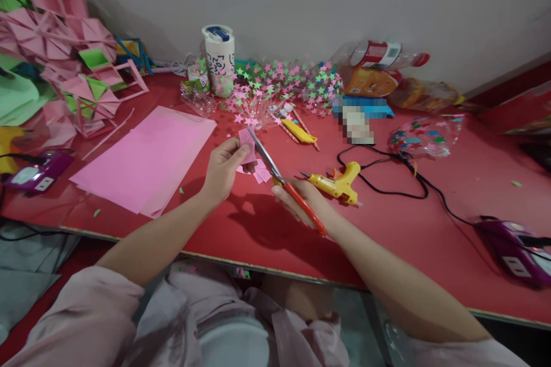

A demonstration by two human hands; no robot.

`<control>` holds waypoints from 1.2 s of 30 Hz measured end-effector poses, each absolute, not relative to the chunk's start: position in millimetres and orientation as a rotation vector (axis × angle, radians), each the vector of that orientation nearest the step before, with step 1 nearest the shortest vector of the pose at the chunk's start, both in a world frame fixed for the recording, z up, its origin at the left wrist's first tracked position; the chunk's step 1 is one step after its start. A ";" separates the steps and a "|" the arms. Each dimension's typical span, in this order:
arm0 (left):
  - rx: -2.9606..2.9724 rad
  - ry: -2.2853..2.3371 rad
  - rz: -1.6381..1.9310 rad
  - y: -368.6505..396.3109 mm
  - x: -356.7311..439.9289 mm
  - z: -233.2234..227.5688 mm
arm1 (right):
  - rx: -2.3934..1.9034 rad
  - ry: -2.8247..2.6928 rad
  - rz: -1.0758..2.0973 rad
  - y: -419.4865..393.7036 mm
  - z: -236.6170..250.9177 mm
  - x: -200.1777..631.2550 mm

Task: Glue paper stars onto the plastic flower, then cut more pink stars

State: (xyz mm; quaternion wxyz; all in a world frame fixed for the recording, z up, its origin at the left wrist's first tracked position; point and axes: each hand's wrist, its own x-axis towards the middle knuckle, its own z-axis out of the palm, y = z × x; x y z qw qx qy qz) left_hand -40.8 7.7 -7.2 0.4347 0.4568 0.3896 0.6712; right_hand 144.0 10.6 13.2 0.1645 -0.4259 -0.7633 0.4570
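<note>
My left hand (224, 169) pinches a small folded piece of pink paper (247, 143) above the red table (241, 235). My right hand (303, 200) grips red-handled scissors (284, 183), whose blades point up and left and meet the pink paper's edge. A few small pink offcuts (261, 173) lie on the table just under the blades. A stack of pink paper sheets (148, 157) lies to the left of my left hand.
A yellow glue gun (338, 183) with a black cord (408, 183) lies right of my hands. Behind are paper stars (284, 83), a white cup (219, 57), a yellow cutter (298, 132), plastic bottles (379, 57) and pink paper frames (64, 51). Purple power strips (512, 243) sit at both sides.
</note>
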 end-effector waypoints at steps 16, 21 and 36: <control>1.129 0.982 1.660 7.6 -42.5 -6.4 | -1.230 -2.221 1.265 12.0 18.9 144.1; 1.115 0.972 1.664 7.4 -42.7 -5.7 | -1.230 -2.234 1.237 12.3 19.0 143.8; 1.110 1.001 1.644 7.8 -43.0 -4.7 | -1.257 -2.233 1.229 14.1 18.3 144.4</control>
